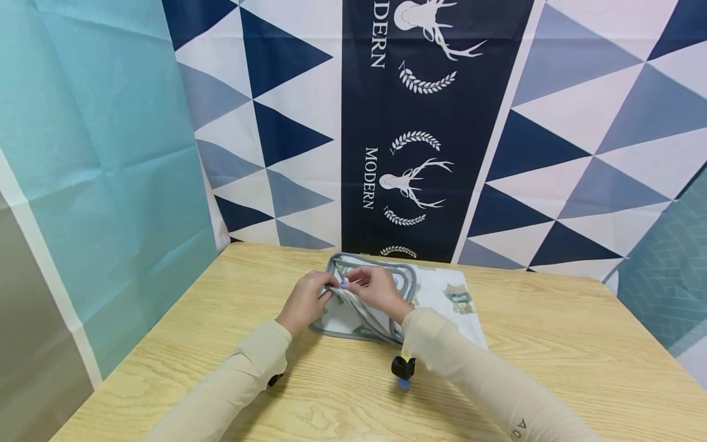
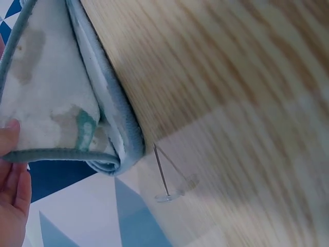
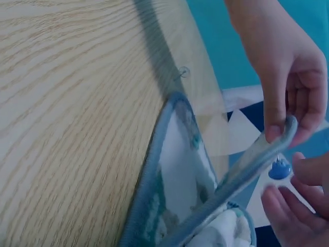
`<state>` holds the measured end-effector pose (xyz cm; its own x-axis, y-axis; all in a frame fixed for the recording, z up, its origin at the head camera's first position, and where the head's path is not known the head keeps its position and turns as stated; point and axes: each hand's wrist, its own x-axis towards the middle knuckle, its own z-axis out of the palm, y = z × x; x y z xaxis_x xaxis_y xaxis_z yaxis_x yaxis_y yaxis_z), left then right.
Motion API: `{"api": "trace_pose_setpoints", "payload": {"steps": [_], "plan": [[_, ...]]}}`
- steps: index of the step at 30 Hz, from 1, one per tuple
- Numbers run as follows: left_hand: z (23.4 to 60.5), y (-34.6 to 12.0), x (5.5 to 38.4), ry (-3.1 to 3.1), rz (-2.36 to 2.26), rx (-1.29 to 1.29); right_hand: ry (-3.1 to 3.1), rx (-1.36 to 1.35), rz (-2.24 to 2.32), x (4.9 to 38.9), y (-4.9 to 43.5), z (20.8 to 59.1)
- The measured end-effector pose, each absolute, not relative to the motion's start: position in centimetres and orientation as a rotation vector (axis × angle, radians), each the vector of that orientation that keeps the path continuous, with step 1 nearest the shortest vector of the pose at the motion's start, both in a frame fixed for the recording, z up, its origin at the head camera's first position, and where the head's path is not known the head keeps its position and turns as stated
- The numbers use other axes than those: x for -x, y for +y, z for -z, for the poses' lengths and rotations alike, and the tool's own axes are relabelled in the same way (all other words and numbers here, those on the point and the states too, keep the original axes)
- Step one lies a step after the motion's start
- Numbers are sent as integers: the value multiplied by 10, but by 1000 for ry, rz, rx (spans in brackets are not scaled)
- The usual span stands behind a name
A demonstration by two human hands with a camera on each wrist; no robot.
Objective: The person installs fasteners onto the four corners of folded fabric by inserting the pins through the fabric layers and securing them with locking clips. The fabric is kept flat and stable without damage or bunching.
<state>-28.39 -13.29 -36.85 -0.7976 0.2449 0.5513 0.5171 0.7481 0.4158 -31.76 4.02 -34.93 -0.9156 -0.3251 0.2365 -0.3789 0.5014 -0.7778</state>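
Head view — left hand [image 1: 306, 301] pinches the lifted hem [image 3: 224, 191] of a folded cloth [image 1: 334, 319], lower middle of frame; right hand's [image 1: 378, 288] fingers bend beside a small blue piece [image 1: 344, 283], gripping it or not I cannot tell. Should the left pinch loosen, the limp flap could drop over that piece. Cloth's long axis runs roughly left-right — raised hem slants toward lower right.

From the head, one view faces forward and down — both wrist views, close and tilted, share the cloth [image 2: 49, 100].
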Motion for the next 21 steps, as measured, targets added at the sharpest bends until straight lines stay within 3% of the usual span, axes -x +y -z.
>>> {"api": "trace_pose_setpoints", "payload": {"steps": [8, 21], "plan": [[367, -132, 284, -2523, 809, 523, -2606, -853, -1196, 306, 36, 346], [362, -158, 269, -2713, 883, 418, -2678, -698, -1168, 320, 52, 347]]}}
